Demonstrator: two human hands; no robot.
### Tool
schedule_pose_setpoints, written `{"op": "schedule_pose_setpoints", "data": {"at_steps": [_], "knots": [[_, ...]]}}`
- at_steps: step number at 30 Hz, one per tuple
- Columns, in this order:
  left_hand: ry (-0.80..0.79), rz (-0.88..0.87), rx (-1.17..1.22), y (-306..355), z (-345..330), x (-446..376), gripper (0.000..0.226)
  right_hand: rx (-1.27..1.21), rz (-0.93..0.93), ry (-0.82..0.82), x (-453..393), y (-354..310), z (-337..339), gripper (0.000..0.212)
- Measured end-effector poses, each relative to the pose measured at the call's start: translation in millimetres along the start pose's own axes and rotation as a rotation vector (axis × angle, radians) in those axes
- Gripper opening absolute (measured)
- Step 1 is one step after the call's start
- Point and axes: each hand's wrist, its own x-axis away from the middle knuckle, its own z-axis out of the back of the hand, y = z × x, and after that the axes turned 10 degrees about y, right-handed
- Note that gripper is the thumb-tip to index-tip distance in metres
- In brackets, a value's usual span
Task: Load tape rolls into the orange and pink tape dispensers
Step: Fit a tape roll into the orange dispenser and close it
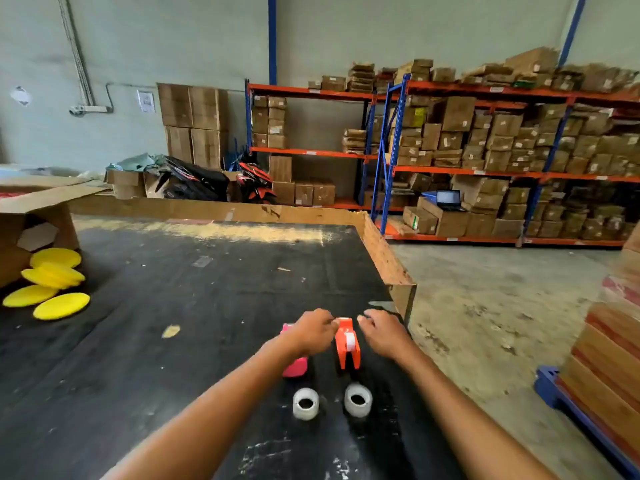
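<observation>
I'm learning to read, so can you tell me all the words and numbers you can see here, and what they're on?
None of it can be read.
Paper notice on the wall: print too small and blurred.
White labels on the cardboard boxes on the shelves: too small.
Tags on the orange shelf beams: too small.
Black and red bike panels: white lettering, blurred.
Laptop screen: unreadable.
Orange dispenser, tape rolls: no text visible.

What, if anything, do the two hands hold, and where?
Both hands meet at the orange dispenser's far end; whether either grips it cannot be told.
</observation>
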Motion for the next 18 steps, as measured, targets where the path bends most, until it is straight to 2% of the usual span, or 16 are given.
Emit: {"op": "schedule_pose_setpoints", "data": {"at_steps": [2, 4, 7, 12, 18], "knots": [[-0.045, 0.085, 0.059, 2, -16, 2, 0.039, -0.082, -0.016, -0.054, 7, 13, -8, 0.033], [-0.036, 0.174, 0.156, 2, -31, 2, 0.034, -0.132, -0.027, -0.08, 18, 19, -15, 0.04], [0.024, 0.268, 0.248, -2, -47, -2, 0.027, -0.268, -0.001, -0.08, 30, 22, -21, 0.037], [0.203, 0.445, 0.644, 2, -55, 7, 0.025, -0.369, -0.006, 0.121, 37, 28, -20, 0.015], [0.279, 0.548, 1.029, 7, -46, 24, 0.032, -0.445, 0.196, 0.254, 48, 19, -10, 0.013]]}}
